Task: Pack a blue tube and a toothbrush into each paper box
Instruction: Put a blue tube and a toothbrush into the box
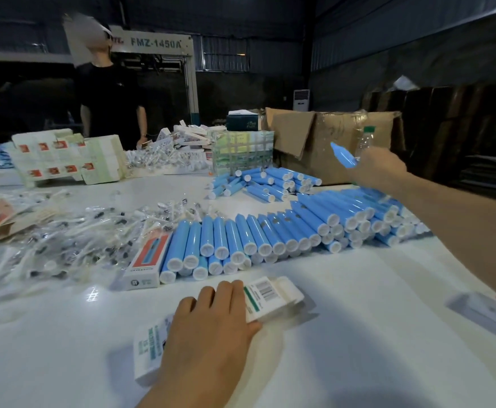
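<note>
My left hand lies over a white paper box on the white table, fingers wrapped across its top and thumb at its near edge. The box's open end with its flaps points right. My right hand is raised at the far right and grips one blue tube, tip pointing up-left. Rows of blue tubes with white caps lie across the middle of the table. A heap of wrapped toothbrushes spreads on the left.
Another box with a red panel lies beside the tubes. Flat box blanks stack at the back left, cardboard cartons and a plastic bottle at the back right. A person in black stands across the table.
</note>
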### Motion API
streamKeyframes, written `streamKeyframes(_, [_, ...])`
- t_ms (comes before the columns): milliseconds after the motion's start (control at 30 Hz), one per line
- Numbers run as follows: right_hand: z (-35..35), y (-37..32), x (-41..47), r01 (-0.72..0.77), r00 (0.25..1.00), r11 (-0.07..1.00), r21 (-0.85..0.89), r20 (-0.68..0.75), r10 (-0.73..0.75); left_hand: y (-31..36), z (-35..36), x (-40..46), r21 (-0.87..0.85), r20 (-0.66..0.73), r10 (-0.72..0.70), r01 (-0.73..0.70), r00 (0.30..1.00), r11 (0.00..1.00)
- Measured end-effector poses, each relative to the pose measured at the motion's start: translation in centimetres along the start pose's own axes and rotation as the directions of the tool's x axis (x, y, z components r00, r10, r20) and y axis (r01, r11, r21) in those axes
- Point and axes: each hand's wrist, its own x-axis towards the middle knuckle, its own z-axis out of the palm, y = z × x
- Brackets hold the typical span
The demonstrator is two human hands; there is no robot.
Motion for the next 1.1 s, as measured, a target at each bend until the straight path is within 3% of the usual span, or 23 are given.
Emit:
streamKeyframes(100, [-2.4, -1.3, -4.6, 0.051, 0.999, 0.878, 0.477, -0.029, -0.043, 0.1, -0.2, -0.1, -0.037, -0.079, -0.035, 0.032, 0.996, 0.999])
streamKeyframes(200, [-2.9, -1.6, -11.2, 0.003, 0.994, 0.549, 0.836, 0.058, -0.094, 0.1, -0.2, -0.2, -0.072, -0.128, -0.050, 0.041, 0.991, 0.997])
streamKeyframes(333, [-0.6, -1.8, -18.0, -0.119, 0.990, 0.217, 0.969, 0.132, -0.045, 0.4, -0.5, -0.4, -0.046, -0.163, -0.077, 0.071, 0.984, 0.996])
streamKeyframes(433, [1.1, -2.5, -20.6, -0.199, 0.980, 0.086, 0.976, 0.199, 0.012, 0.7, -0.5, -0.7, -0.035, -0.186, -0.091, 0.086, 0.978, 0.996])
streamKeyframes(567, [2.1, -3.0, -22.6, -0.240, 0.968, 0.108, 0.965, 0.246, -0.045, 0.9, -0.7, -1.3, -0.055, -0.214, -0.094, 0.084, 0.972, 0.995])
streamKeyframes(700, [2.9, -2.8, -23.6, -0.163, 0.973, 0.311, 0.937, 0.205, -0.110, 0.9, -0.9, -1.6, -0.083, -0.242, -0.110, 0.092, 0.964, 0.992])
streamKeyframes(900, [3.4, -2.1, -23.1, -0.286, 0.954, 0.241, 0.927, 0.298, -0.015, 0.2, -0.9, -1.8, -0.085, -0.211, -0.102, 0.085, 0.972, 0.993])
streamKeyframes(1000, [3.7, -1.9, -22.8, -0.313, 0.947, 0.270, 0.911, 0.320, 0.020, -0.1, -1.1, -2.0, -0.074, -0.164, -0.079, 0.067, 0.983, 0.995])
streamKeyframes(1100, [3.0, -2.8, -22.5, -0.246, 0.964, 0.332, 0.911, 0.264, -0.012, -0.5, -1.3, -2.2, -0.069, -0.130, -0.057, 0.048, 0.990, 0.996])
